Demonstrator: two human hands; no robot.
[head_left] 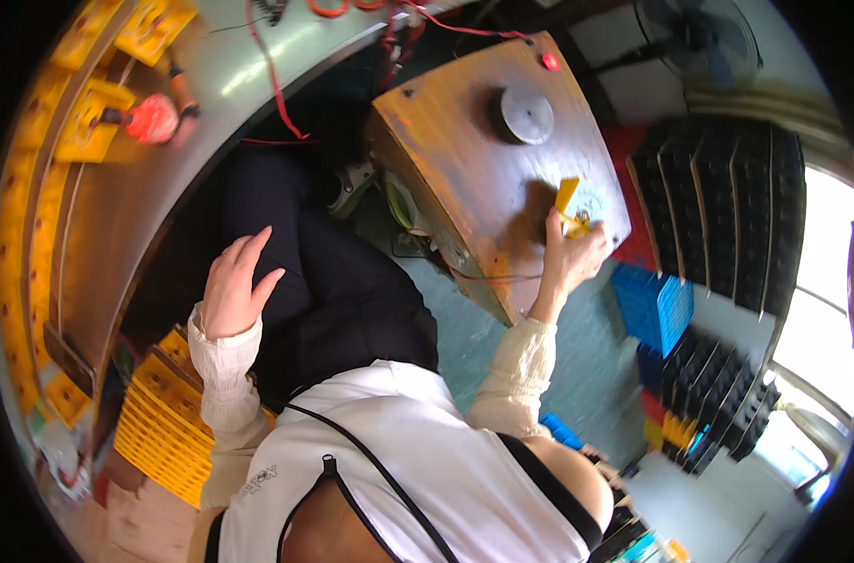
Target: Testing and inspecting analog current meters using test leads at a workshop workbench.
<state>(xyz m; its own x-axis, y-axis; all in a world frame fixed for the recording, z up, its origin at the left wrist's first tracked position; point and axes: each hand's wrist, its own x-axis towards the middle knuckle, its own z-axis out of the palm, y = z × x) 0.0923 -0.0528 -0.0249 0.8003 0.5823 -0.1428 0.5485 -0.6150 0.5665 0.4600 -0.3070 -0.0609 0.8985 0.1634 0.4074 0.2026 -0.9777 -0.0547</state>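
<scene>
My right hand (577, 251) is at the near right corner of a worn metal box (502, 211), its fingers closed round a yellow angled piece (566, 194). Part of that piece sticks up above my fingers; the rest is hidden by them. Beside my fingertips a pale round marking (591, 201) shows on the box top. Farther back on the same top stands a grey metal cylinder (526, 114), with a red button (550, 62) near the far edge. My left hand (233, 284) hovers over or rests on my thigh, fingers apart, holding nothing.
To the left, a bench (230, 75) carries rows of yellow parts (94, 122) and a red-and-black tool (153, 119). A yellow basket (169, 422) stands by my left forearm. Blue crate (654, 305) and stacked black trays (717, 206) are on the right; a fan (699, 42) stands behind.
</scene>
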